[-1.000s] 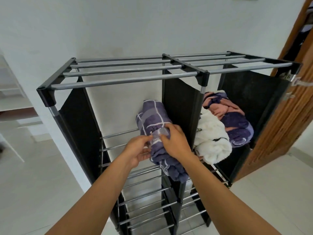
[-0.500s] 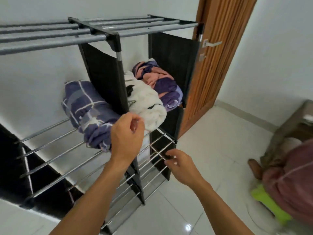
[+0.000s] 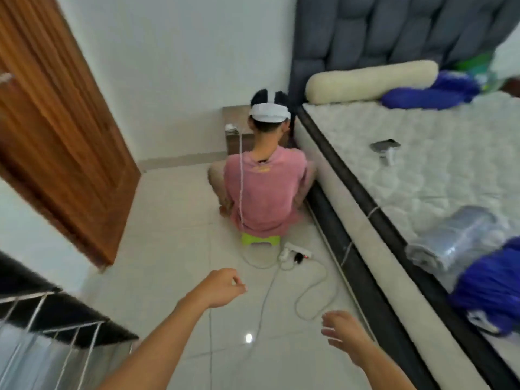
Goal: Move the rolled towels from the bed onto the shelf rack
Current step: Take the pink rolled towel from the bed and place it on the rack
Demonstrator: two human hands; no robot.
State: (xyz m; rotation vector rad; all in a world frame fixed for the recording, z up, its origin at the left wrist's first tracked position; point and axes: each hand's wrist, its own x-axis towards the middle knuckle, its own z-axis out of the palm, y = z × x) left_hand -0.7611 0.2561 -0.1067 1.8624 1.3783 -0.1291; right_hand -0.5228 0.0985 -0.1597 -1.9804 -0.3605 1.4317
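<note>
Open floor (image 3: pixel 174 220) is left between the door (image 3: pixel 56 122) and the bed (image 3: pixel 365 220), though it's blocked partway by a seated person (image 3: pixel 264 190) and a loose cable (image 3: pixel 309 291).

Shelf rack (image 3: pixel 56 327) at left, bed (image 3: pixel 422 170) at right bearing rolled towels (image 3: pixel 455 243), a seated person (image 3: pixel 264 190) between.

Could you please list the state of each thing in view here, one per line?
Left hand: loosely curled, holding nothing.
Right hand: open, empty.
Grey rolled towel: lying on the bed.
Blue towel: on the bed's near edge.
Shelf rack: only a corner visible.
Wooden door: open.
Power strip: on the floor, plugs inserted.
</note>
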